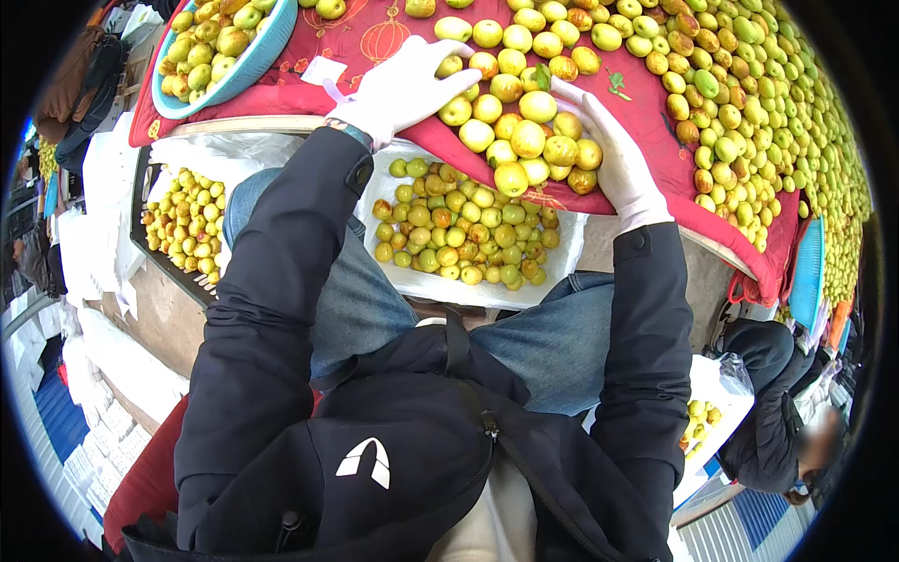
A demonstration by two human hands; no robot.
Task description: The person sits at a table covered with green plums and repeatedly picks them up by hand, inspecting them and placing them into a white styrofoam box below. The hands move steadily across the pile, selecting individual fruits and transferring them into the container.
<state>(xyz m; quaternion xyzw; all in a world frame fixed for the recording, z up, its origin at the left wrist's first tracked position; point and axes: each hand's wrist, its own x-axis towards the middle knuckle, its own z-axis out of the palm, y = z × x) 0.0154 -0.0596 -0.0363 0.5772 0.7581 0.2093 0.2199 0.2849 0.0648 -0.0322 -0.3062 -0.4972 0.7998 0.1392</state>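
Note:
My left hand (404,88), in a white glove, spreads its fingers at the left side of a loose heap of fresh jujubes (527,139). A single jujube (449,67) lies between its thumb and forefinger. On the heap's other side, my right hand (609,151), gloved too, is cupped along the fruit; some of its fingers are hidden. The heap rests on a red patterned cloth (642,130) at the table's near edge. Below that edge, between my knees, stands a white foam box (569,246) with many jujubes inside.
A blue basket (281,42) of jujubes stands at the upper left. A large jujube pile (779,112) covers the right side. At left, a dark crate (151,232) holds more fruit. A person (762,407) sits at right beside another white box (723,407).

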